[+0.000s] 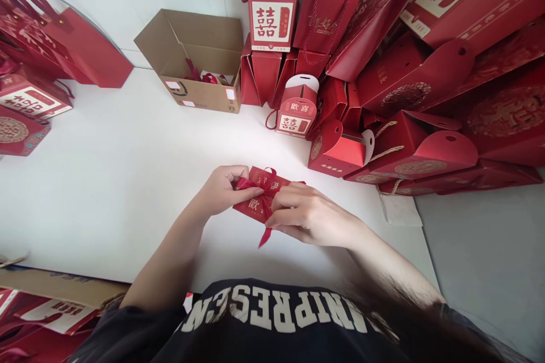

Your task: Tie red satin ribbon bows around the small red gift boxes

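Note:
A small red gift box (pixel 254 208) with pale Chinese characters is right in front of me, over the white table. Red ribbon (pixel 267 195) crosses its top and gathers at the middle, with one loose tail hanging past the near edge. My left hand (pixel 232 188) is closed at the box's left side, pinching a loop of the ribbon between thumb and fingers. From the right, my right hand (pixel 304 212) has its fingers bent over the box, closed on the ribbon near the centre. The fingers hide the box's right part and the exact form of the knot.
An open cardboard box (pixel 208 93) with ribbon pieces inside stands at the back. Many red gift boxes (pixel 340 153) are piled along the right and back. Red bags (pixel 89 51) stand at the left. A carton of red packaging (pixel 55 317) sits lower left.

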### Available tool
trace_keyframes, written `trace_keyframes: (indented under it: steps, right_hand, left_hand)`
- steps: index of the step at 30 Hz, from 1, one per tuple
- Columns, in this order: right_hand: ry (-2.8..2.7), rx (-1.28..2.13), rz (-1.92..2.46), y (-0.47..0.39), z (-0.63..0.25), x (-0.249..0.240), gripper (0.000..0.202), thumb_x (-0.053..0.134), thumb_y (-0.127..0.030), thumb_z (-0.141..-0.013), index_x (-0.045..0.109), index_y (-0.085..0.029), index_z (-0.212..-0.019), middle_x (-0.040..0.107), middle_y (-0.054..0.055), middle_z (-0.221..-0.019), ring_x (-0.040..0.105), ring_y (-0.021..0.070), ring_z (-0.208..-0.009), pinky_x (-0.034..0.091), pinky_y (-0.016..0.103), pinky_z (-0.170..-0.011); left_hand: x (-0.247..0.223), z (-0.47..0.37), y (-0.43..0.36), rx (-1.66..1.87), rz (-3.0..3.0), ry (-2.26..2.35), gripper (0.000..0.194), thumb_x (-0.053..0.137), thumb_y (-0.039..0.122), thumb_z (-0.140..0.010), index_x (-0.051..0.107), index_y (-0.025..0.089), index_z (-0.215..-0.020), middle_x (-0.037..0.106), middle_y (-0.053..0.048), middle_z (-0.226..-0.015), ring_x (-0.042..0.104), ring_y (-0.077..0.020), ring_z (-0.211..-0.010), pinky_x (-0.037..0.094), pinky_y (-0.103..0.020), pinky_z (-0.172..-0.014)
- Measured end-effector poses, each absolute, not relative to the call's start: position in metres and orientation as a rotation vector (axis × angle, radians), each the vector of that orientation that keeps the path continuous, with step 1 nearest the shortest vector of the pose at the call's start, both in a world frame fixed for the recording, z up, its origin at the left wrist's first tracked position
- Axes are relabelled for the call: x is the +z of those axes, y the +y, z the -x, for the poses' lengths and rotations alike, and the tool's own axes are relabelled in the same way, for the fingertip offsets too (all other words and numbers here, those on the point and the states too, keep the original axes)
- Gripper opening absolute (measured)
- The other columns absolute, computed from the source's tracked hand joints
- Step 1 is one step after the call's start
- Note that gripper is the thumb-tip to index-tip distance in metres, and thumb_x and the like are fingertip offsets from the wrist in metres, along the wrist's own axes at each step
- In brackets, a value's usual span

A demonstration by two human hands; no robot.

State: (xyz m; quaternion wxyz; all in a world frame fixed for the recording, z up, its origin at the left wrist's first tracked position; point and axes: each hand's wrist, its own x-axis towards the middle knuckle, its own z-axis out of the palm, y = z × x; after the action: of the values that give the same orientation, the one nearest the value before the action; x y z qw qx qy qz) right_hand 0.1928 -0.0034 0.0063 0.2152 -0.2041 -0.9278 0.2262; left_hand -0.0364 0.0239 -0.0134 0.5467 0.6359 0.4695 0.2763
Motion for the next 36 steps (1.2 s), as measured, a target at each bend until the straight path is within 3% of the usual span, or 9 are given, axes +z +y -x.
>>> trace_keyframes:
  steps: [8,15,17,20,24,28,33,36]
  right_hand:
    - [-2.555,1.1,0.451,0.001,-0.207,0.02,0.007,0.064,-0.025,-0.09,0.069,-0.021,-0.093,0.066,0.002,-0.086,0.059,0.015,-0.082,0.046,0.029,-0.076]
    - [-1.961,1.142,1.037,0.02,-0.21,0.002,0.027,0.048,-0.038,-0.099,0.06,-0.022,-0.116,0.061,0.008,-0.118,0.057,0.0191,-0.11,0.046,0.035,-0.093]
    - [-1.828,1.421,1.068,0.026,-0.206,-0.012,0.032,0.046,-0.045,-0.098,0.055,-0.021,-0.118,0.06,0.008,-0.12,0.06,0.018,-0.102,0.049,0.034,-0.088]
    - [-1.749,1.641,1.013,0.031,-0.205,-0.021,0.031,0.049,-0.049,-0.096,0.054,-0.019,-0.1,0.063,0.006,-0.106,0.061,0.016,-0.088,0.05,0.032,-0.08]
    - [-2.011,1.453,1.003,0.03,-0.216,-0.01,0.027,0.063,-0.045,-0.088,0.054,-0.02,-0.083,0.063,0.005,-0.102,0.06,0.0185,-0.094,0.047,0.033,-0.085]
    - [-2.209,1.303,0.953,0.029,-0.228,0.003,0.021,0.067,-0.037,-0.085,0.057,-0.02,-0.078,0.062,0.009,-0.12,0.061,0.022,-0.107,0.043,0.038,-0.095]
    - [-2.214,1.257,0.978,0.029,-0.228,0.004,0.018,0.066,-0.039,-0.087,0.06,-0.022,-0.091,0.062,0.01,-0.121,0.058,0.0228,-0.116,0.043,0.038,-0.098]
    - [-2.258,1.256,0.935,0.027,-0.225,0.002,0.017,0.066,-0.037,-0.087,0.06,-0.021,-0.088,0.059,0.009,-0.127,0.056,0.0221,-0.119,0.042,0.037,-0.101]
  left_hand:
    - [-0.017,0.036,0.023,0.662,-1.567,1.126,0.046,0.073,0.032,-0.077,0.033,0.018,-0.06,0.033,0.007,-0.056,0.032,-0.0063,-0.052,0.025,-0.02,-0.048]
    - [-0.014,0.041,0.023,0.573,-1.567,0.965,0.031,0.058,0.036,-0.089,0.054,0.015,-0.067,0.047,0.002,-0.061,0.039,-0.0084,-0.055,0.03,-0.023,-0.052]
    - [-0.013,0.04,0.023,0.57,-1.597,0.973,0.033,0.062,0.036,-0.087,0.05,0.015,-0.064,0.043,0.004,-0.06,0.037,-0.008,-0.055,0.029,-0.022,-0.052]
    - [-0.011,0.04,0.022,0.566,-1.631,1.004,0.04,0.071,0.034,-0.079,0.041,0.016,-0.06,0.035,0.006,-0.058,0.033,-0.0068,-0.055,0.028,-0.021,-0.052]
    - [-0.007,0.04,0.02,0.519,-1.663,1.049,0.042,0.073,0.033,-0.076,0.038,0.016,-0.06,0.032,0.007,-0.058,0.03,-0.0063,-0.054,0.026,-0.02,-0.051]
    - [-0.006,0.041,0.021,0.486,-1.673,1.116,0.044,0.075,0.033,-0.072,0.036,0.017,-0.06,0.031,0.007,-0.058,0.029,-0.0062,-0.054,0.024,-0.02,-0.05]
    - [-0.006,0.043,0.021,0.447,-1.632,1.181,0.05,0.079,0.04,-0.069,0.035,0.017,-0.061,0.031,0.007,-0.058,0.029,-0.0062,-0.054,0.025,-0.019,-0.048]
    - [-0.006,0.043,0.022,0.412,-1.636,1.209,0.05,0.079,0.042,-0.067,0.036,0.017,-0.06,0.03,0.008,-0.057,0.028,-0.006,-0.053,0.024,-0.019,-0.047]
